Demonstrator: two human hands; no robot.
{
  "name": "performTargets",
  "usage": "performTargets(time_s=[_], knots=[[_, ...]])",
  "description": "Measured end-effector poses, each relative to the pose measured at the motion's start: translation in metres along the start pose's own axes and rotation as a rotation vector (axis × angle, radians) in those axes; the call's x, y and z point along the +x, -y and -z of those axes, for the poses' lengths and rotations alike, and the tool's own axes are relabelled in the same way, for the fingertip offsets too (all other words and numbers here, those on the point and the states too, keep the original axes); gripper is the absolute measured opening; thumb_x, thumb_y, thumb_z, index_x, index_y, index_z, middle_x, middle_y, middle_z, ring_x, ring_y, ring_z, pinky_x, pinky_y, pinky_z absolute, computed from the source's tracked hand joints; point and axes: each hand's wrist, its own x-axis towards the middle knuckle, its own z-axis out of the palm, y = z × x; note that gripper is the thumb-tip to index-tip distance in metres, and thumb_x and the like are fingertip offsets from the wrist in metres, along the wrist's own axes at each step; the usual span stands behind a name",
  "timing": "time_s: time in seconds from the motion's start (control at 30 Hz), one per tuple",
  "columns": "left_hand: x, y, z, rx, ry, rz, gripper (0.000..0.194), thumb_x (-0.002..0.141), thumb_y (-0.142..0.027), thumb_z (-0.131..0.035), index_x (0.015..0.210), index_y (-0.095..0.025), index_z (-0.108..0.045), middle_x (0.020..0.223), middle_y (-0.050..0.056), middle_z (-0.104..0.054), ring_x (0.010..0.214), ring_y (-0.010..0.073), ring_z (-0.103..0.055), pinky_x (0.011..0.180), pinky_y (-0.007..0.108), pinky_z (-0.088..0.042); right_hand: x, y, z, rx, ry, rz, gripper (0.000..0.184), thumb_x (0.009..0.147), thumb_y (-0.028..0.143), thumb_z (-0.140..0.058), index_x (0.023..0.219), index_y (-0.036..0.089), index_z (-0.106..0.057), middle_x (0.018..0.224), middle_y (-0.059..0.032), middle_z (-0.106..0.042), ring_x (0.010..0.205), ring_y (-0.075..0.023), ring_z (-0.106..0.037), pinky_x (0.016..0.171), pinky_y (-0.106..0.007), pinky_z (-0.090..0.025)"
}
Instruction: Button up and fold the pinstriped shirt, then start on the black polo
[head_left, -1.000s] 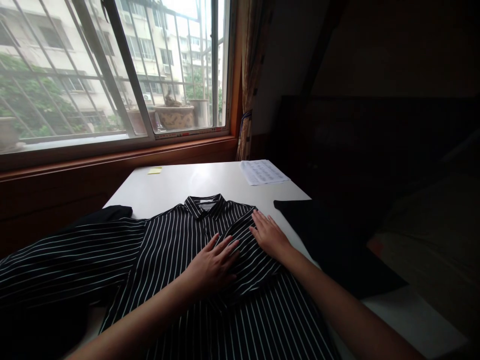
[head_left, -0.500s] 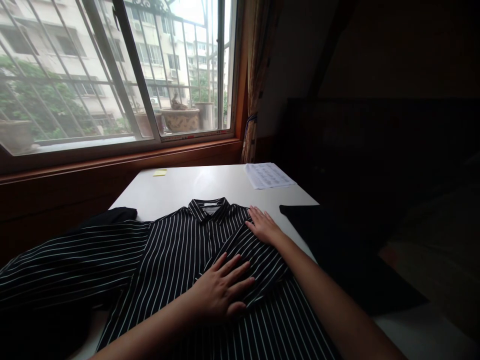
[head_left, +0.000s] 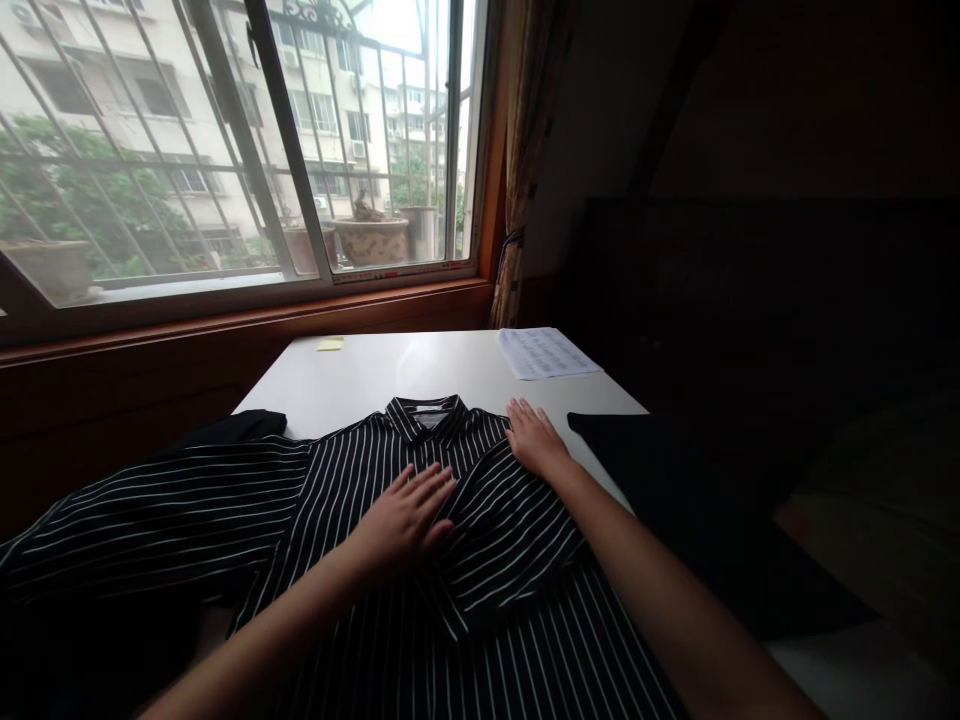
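A black shirt with thin white stripes (head_left: 352, 470) lies spread on the white table (head_left: 390, 375), collar toward the window. Its right sleeve is folded in over the chest. My left hand (head_left: 405, 520) lies flat on the shirt's middle with fingers stretched out, at the edge of the folded sleeve. My right hand (head_left: 534, 440) rests flat on the shirt's right shoulder near the collar, fingers apart. Neither hand holds anything. The left sleeve stretches off over the table's left side.
A printed sheet of paper (head_left: 544, 352) lies at the table's far right corner and a yellow sticky note (head_left: 330, 344) at the far left. A dark cloth (head_left: 675, 480) lies right of the shirt. A barred window with potted plants (head_left: 371, 235) is behind.
My left hand has slid left and up across the shirt toward its middle. My right hand has moved slightly up toward the collar. The view has shifted a little to the left.
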Motion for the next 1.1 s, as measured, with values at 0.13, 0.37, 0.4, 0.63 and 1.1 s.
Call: performTargets(time_s=[0.13,0.37,0.4,0.63,1.1], knots=[[0.015,0.063,0.001,0.107,0.030,0.325,0.053,0.103,-0.046,-0.034,0.149,-0.022,-0.041,0.159,0.005,-0.035,0.150,0.0250,-0.024,0.124,0.047,-0.021,0.002,0.040,0.000,0.034,0.000,0.095,0.058,0.100,0.036,-0.026,0.151,0.010,-0.038,0.162,-0.0095,-0.027,0.152,-0.0218,-0.017,0.124,-0.041,-0.010],[0.021,0.124,-0.018,0.127,0.040,0.526,0.060,0.102,-0.051,-0.028,0.154,-0.020,-0.032,0.162,0.009,-0.025,0.151,0.0292,-0.020,0.120,0.056,-0.019,0.006,0.069,-0.015,0.083,0.083,0.125,0.065,0.101,0.050,-0.027,0.154,0.012,-0.034,0.163,-0.0076,-0.026,0.151,-0.0219,-0.020,0.123,-0.041,-0.015],[0.020,0.127,-0.019,0.128,0.039,0.546,0.061,0.102,-0.052,-0.026,0.154,-0.022,-0.030,0.163,0.008,-0.023,0.152,0.0289,-0.017,0.120,0.057,-0.018,0.008,0.067,-0.016,0.085,0.089,0.112,0.067,0.101,0.052,-0.025,0.155,0.013,-0.032,0.163,-0.0074,-0.024,0.151,-0.0226,-0.018,0.123,-0.043,-0.014],[0.016,0.139,-0.025,0.138,0.023,0.597,0.061,0.101,-0.053,-0.025,0.156,-0.026,-0.027,0.164,0.005,-0.021,0.152,0.0287,-0.013,0.120,0.058,-0.015,0.018,0.056,-0.015,0.084,0.136,0.078,0.070,0.100,0.057,-0.020,0.157,0.017,-0.025,0.166,-0.0056,-0.017,0.153,-0.0230,-0.011,0.123,-0.047,-0.010],[0.028,0.137,-0.019,0.138,-0.053,0.440,0.050,0.100,-0.037,-0.035,0.145,-0.019,-0.047,0.153,0.008,-0.045,0.143,0.0249,-0.037,0.122,0.043,-0.026,0.028,0.049,-0.020,0.068,0.151,0.093,0.073,0.099,0.061,-0.019,0.158,0.019,-0.023,0.166,-0.0048,-0.014,0.153,-0.0220,-0.009,0.123,-0.045,-0.006]])
